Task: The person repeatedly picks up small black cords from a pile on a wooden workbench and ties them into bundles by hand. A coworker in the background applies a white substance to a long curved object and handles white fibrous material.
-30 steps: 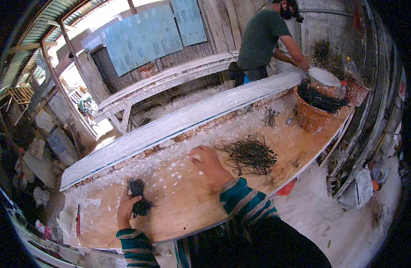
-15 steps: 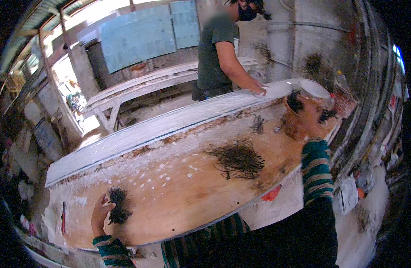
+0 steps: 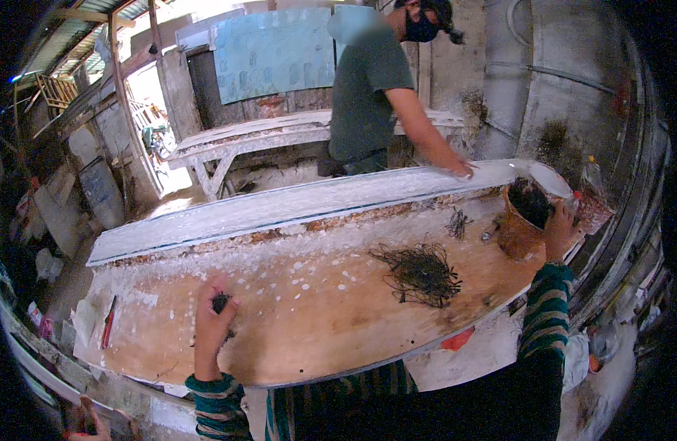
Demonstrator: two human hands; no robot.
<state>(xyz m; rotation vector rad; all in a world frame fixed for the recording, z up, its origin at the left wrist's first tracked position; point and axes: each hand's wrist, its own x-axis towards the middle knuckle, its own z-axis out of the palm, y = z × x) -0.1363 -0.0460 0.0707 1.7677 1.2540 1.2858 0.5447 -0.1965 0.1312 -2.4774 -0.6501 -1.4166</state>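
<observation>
My left hand (image 3: 215, 316) is closed around a small dark bunch of stringy strands (image 3: 221, 302), held above the left part of a wooden tabletop (image 3: 309, 331). My right hand (image 3: 559, 229) has its fingers closed over the right rim of an orange-brown bucket (image 3: 518, 241). Dark tangled material (image 3: 529, 202) fills the bucket's mouth. Between my hands lies a loose heap of black strands (image 3: 419, 273), and a smaller dark clump (image 3: 458, 223) sits near the bucket.
Across the table a person (image 3: 368, 103) rests a hand on a long white board (image 3: 301, 209). A red-handled tool (image 3: 109, 323) lies at the left. Another person's hand (image 3: 92, 422) shows at lower left. Behind stands a whitish bench (image 3: 257, 136); a bottle (image 3: 592, 180) is beyond the bucket.
The view has shifted. My left hand has moved farther in over the table, with the dark bunch now mostly hidden in its grip. My right hand stays at the bucket, which now shows more clearly.
</observation>
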